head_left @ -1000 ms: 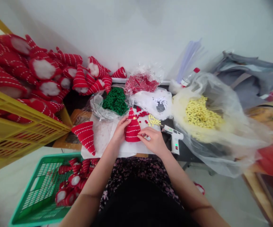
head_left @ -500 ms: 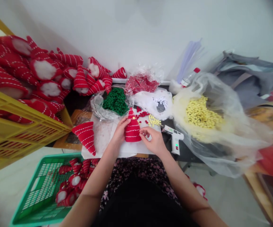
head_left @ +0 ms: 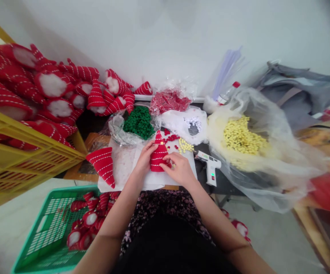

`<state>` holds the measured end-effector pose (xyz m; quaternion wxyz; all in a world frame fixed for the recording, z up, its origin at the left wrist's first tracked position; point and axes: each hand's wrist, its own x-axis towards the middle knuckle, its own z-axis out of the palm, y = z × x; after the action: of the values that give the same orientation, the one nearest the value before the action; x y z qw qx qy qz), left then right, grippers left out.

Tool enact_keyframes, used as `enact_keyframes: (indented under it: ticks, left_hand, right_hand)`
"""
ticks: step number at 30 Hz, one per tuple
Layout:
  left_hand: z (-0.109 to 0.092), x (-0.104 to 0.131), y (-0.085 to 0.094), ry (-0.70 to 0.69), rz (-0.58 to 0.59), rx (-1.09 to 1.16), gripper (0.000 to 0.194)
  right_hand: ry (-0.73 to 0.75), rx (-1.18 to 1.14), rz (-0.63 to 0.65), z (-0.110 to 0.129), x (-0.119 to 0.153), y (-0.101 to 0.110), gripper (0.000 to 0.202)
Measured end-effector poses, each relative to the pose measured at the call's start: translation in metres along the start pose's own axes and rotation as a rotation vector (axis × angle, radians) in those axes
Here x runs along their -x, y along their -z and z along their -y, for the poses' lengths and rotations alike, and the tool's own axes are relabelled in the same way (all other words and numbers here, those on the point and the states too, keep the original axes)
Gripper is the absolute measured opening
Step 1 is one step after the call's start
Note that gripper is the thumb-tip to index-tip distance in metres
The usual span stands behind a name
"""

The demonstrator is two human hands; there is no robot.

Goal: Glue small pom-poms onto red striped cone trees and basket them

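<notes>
A red cone-shaped hat (head_left: 157,161) with white stitched stripes lies tip away from me on the white paper (head_left: 125,167). My left hand (head_left: 144,159) is closed on its left side, steadying it. Near the tip a small yellow pom-pom (head_left: 161,143) sits on the fabric. My right hand (head_left: 179,169) is pinched over the hat's lower right part; whatever its fingertips hold is too small to make out. Loose red pom-poms (head_left: 171,138) and yellow pom-poms (head_left: 185,145) lie just beyond. A white glue gun (head_left: 210,166) rests to the right.
Another striped cone (head_left: 102,163) lies at left. Bags of green pom-poms (head_left: 139,122), white pom-poms (head_left: 193,123) and yellow pom-poms (head_left: 243,135) stand around the paper. A yellow crate (head_left: 33,152) and a green basket (head_left: 50,194) hold stuffed red pieces. A bottle (head_left: 229,93) stands behind.
My right hand has moved left, from the hat's right edge to over its lower front. The left hand keeps its hold on the hat.
</notes>
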<state>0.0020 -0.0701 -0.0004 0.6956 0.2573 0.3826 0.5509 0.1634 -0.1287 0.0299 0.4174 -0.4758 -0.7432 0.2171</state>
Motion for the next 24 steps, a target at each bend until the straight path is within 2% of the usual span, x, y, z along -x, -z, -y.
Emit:
enact_keyframes:
  ticks: [5,8,11,13,17,21,24]
  left_hand:
    - [0.001,-0.001,0.002,0.001,0.0,-0.029,0.034]
    - [0.0,0.0,0.001,0.009,-0.019,-0.029,0.037]
    - [-0.001,0.001,0.0,0.035,-0.035,0.002,0.038]
    - [-0.001,0.001,0.0,0.055,-0.046,0.016,0.04]
    - [-0.001,0.001,0.001,0.063,-0.051,0.002,0.046]
    - [-0.001,0.0,0.002,0.067,-0.042,-0.001,0.047]
    - [-0.002,0.0,0.002,0.065,-0.045,-0.006,0.046]
  right_hand:
    - [-0.154,-0.205,-0.043,0.005,-0.002,-0.004,0.008]
    - [-0.231,-0.317,-0.183,0.0,-0.003,-0.002,0.013]
    - [-0.26,-0.217,-0.328,-0.015,-0.004,0.007,0.015]
    - [-0.253,-0.003,-0.265,-0.029,-0.007,0.017,0.014]
    - [-0.287,0.441,0.049,-0.062,-0.035,0.046,0.019]
    - [-0.467,0.696,0.073,-0.097,-0.094,0.074,0.035]
    - [-0.49,0.697,0.117,-0.121,-0.134,0.078,0.039]
